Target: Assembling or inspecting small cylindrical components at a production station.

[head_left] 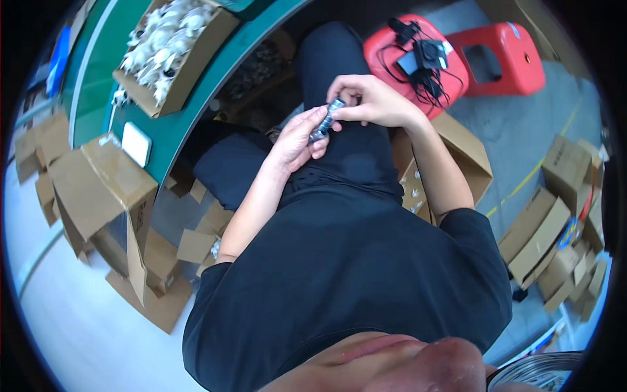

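Over my lap, both hands meet on a short, dark, shiny rod-like piece with lighter bands along it; its exact kind is too small to tell. My left hand is closed round its lower part, thumb lying along it. The fingers of my right hand are bent in and pinch the upper part near its end. The piece is tilted, its upper end leaning to the right. Fingers cover some of it.
A cardboard box of white plastic parts stands on the green table, near a white rectangular object. Right of my legs, a red stool carries a black device with cables. Open cartons lie around me.
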Action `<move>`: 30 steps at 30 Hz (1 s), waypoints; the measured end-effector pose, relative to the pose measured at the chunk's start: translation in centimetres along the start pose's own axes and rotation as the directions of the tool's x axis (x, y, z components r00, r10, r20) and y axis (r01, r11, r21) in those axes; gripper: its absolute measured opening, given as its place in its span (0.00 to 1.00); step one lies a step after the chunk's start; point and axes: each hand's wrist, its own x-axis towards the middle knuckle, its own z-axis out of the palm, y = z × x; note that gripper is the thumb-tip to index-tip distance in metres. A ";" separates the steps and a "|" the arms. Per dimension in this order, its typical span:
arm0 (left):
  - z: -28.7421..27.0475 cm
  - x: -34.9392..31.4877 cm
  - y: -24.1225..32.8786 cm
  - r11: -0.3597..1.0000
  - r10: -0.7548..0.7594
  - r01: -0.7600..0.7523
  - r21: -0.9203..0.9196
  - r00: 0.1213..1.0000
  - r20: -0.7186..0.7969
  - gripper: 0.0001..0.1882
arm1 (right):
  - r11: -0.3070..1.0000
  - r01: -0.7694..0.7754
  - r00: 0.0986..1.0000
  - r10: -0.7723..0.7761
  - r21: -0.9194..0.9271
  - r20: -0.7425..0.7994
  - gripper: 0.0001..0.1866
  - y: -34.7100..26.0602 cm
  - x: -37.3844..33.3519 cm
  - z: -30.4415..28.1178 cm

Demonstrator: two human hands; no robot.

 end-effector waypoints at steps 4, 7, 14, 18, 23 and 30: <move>-2.2 1.3 -1.1 0.996 0.016 -0.020 0.091 0.999 0.050 0.20 | 0.995 0.019 1.000 -0.022 -0.101 -0.022 0.17 1.1 -0.5 1.0; -2.9 1.2 -0.2 0.988 0.074 -0.087 0.129 0.992 0.105 0.20 | 0.981 0.062 0.995 -0.074 -0.182 -0.062 0.20 0.2 -1.0 0.1; -5.3 0.2 2.1 0.947 0.242 -0.280 0.160 0.945 0.218 0.20 | 0.453 -0.563 0.465 -0.518 -0.691 -0.718 0.35 5.4 -2.9 -11.3; -6.2 -0.1 2.7 0.947 0.270 -0.288 0.143 0.954 0.128 0.20 | 0.448 -0.703 0.486 -0.264 -0.552 -0.833 0.38 11.6 -3.6 -14.0; -8.0 -2.0 2.9 0.930 0.307 -0.315 0.188 0.949 0.072 0.21 | 0.651 -0.631 0.256 -0.339 -0.422 -0.905 0.36 11.7 -7.2 -17.4; -8.2 -2.4 2.5 0.931 0.341 -0.335 0.146 0.940 -0.019 0.20 | 0.740 -0.638 0.334 0.015 -0.214 -0.942 0.33 19.7 -9.2 -19.8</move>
